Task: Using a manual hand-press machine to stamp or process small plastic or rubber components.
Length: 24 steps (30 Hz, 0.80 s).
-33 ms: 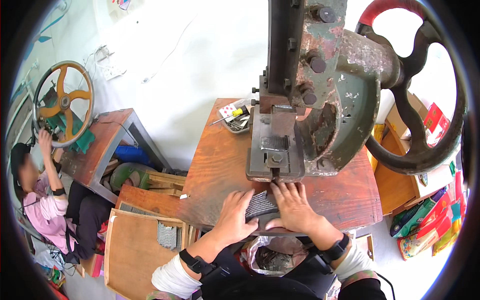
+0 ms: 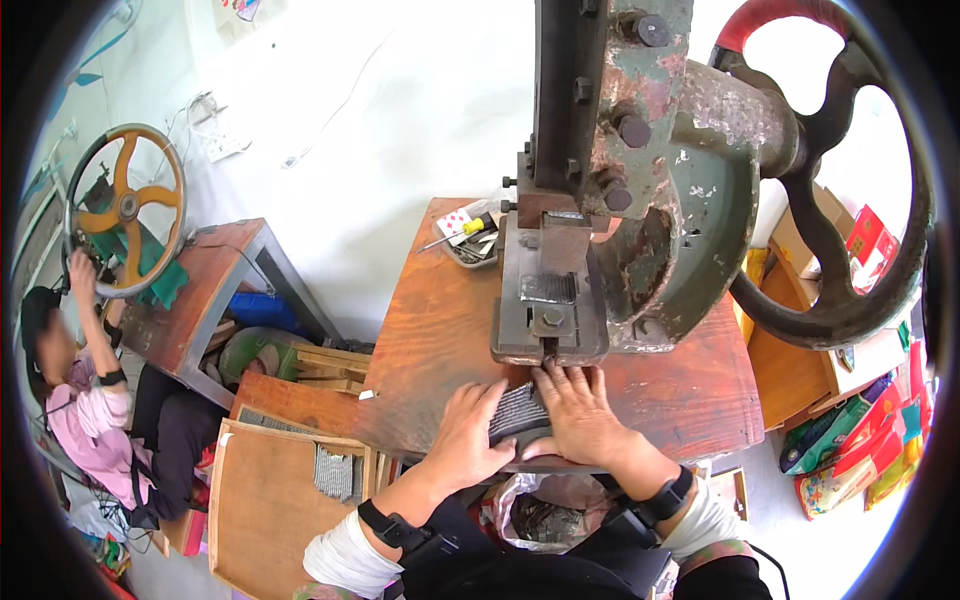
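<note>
A row of thin grey metal strips (image 2: 516, 412), packed side by side, lies near the front edge of the wooden table. Its left side is held by my left hand (image 2: 466, 432), fingers together and thumb at the near end. My right hand (image 2: 588, 418) presses against the right side, its fingers stretched forward and its thumb at the near edge, so the row is squeezed between both hands. A dark grey pad (image 2: 530, 437) shows by my thumbs. Just beyond my fingertips stands the base (image 2: 552, 345) of a hand press; my palms hide part of the strips.
The press's large black handwheel (image 2: 800, 190) rises at right. A tray (image 2: 478, 250) with a yellow-handled screwdriver sits at the table's back left. More grey strips (image 2: 335, 472) lie on a wooden board (image 2: 265, 500). At far left, another person (image 2: 90, 400) holds a yellow-spoked wheel (image 2: 128, 207).
My right hand has shifted slightly left against the strips, and their stepped far-right edge now looks more even. The other person's hand and wheel have moved slightly.
</note>
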Motion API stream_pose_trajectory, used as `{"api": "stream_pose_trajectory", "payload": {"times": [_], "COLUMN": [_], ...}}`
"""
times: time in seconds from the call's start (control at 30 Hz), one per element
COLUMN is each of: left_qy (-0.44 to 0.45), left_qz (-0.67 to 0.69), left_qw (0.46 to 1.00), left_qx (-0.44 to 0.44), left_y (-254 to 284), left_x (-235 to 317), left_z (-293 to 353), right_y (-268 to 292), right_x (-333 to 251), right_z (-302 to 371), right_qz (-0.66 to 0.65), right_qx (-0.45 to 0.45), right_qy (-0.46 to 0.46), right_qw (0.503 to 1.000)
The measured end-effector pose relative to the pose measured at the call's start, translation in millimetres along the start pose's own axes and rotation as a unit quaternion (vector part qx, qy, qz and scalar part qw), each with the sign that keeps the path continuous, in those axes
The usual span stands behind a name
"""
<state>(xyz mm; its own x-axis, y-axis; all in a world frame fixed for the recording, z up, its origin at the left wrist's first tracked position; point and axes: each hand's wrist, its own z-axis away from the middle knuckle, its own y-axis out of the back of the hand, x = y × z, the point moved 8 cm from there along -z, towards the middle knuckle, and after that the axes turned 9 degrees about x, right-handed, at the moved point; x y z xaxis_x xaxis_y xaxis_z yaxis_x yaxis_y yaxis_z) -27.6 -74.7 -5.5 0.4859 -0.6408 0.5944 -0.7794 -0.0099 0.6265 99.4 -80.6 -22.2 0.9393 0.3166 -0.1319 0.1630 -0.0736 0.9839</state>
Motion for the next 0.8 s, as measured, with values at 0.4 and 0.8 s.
{"api": "stream_pose_trajectory", "payload": {"times": [0.4,0.8], "left_qy": [0.052,0.143], "left_qz": [-0.068,0.012], "left_qw": [0.996,0.982], "left_qx": [-0.009,0.121], "left_y": [6,38], "left_x": [-17,20], "left_z": [0,-121], "right_y": [27,30], "right_x": [33,33], "right_z": [33,47], "right_qz": [-0.235,-0.179], "right_qx": [0.233,0.265], "right_qy": [0.010,0.043], "right_qw": [0.944,0.947]}}
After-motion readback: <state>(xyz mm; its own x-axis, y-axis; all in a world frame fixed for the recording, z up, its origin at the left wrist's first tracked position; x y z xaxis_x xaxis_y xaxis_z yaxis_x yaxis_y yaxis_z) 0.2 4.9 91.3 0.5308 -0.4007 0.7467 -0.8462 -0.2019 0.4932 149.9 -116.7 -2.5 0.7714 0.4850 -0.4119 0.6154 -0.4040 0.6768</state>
